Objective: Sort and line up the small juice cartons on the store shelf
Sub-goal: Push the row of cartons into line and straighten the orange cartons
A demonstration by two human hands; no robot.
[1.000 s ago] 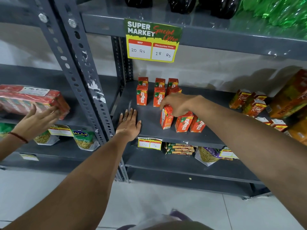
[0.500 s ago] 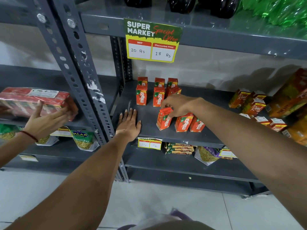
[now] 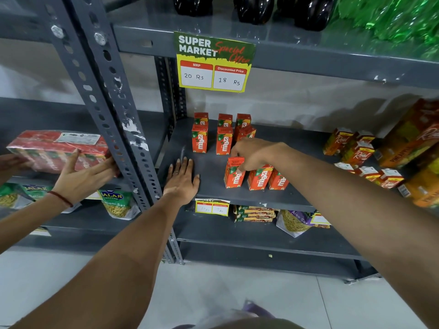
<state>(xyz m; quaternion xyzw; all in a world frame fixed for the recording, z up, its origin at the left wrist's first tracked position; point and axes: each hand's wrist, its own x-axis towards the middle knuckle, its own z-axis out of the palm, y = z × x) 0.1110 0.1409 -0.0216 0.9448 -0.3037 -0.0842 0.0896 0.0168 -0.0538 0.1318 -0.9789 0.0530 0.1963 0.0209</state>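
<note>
Small orange-red Maaza juice cartons stand on the grey shelf [image 3: 211, 167]. Several stand in rows at the back [image 3: 223, 140]. Three stand near the front edge. My right hand [image 3: 255, 154] grips the top of the leftmost front carton [image 3: 234, 173], which stands nearly upright. The other two front cartons [image 3: 260, 178] lean beside it. My left hand [image 3: 181, 180] lies flat on the shelf, fingers spread, left of the cartons and apart from them.
Another person's hand [image 3: 80, 175] holds a red wrapped pack [image 3: 55, 149] on the left shelf unit. Real juice cartons [image 3: 356, 153] and larger boxes [image 3: 413, 138] crowd the right end. A price sign [image 3: 213, 62] hangs from the shelf above. Snack bags [image 3: 116, 203] fill the lower shelf.
My right hand has tipped the front-left carton from a lean to nearly upright. The other person's pack has risen and moved right. My left hand has stayed put.
</note>
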